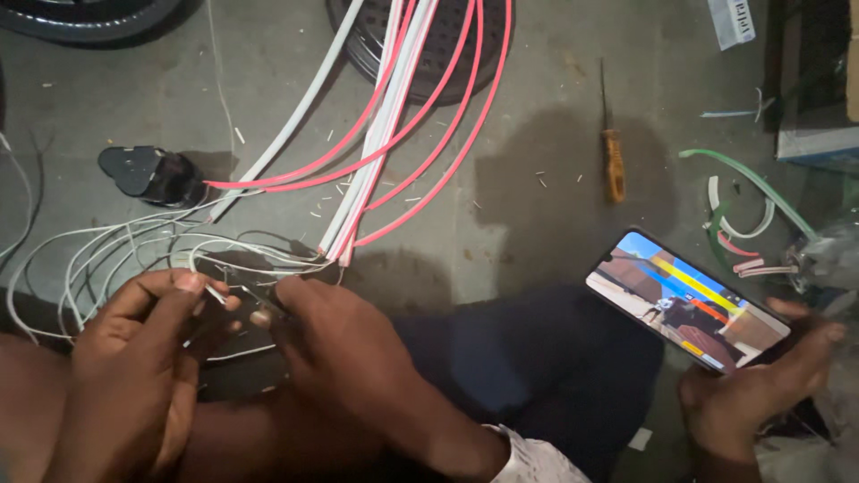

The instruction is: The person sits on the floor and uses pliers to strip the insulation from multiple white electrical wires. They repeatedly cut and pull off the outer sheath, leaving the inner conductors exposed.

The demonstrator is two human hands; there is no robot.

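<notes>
My left hand (134, 358) pinches the end of a thin white wire (215, 293) between thumb and forefinger. My right hand (331, 344) is closed right beside it, its fingertips on a small dark piece (266, 306) at the same wire end; what that piece is I cannot tell. Several thin white wires (98, 246) loop out to the left over the grey floor. They run to the cut ends of a bundle of pink and white flat cables (385, 134) that stretches up to the top edge.
A black plug-like block (148, 174) lies upper left, a round black grille (429, 54) under the cables, an orange-handled screwdriver (613, 165) mid-right. Green, white and pink offcuts (743, 192) litter the right. Another person's hand (752, 385) holds a lit phone (689, 300).
</notes>
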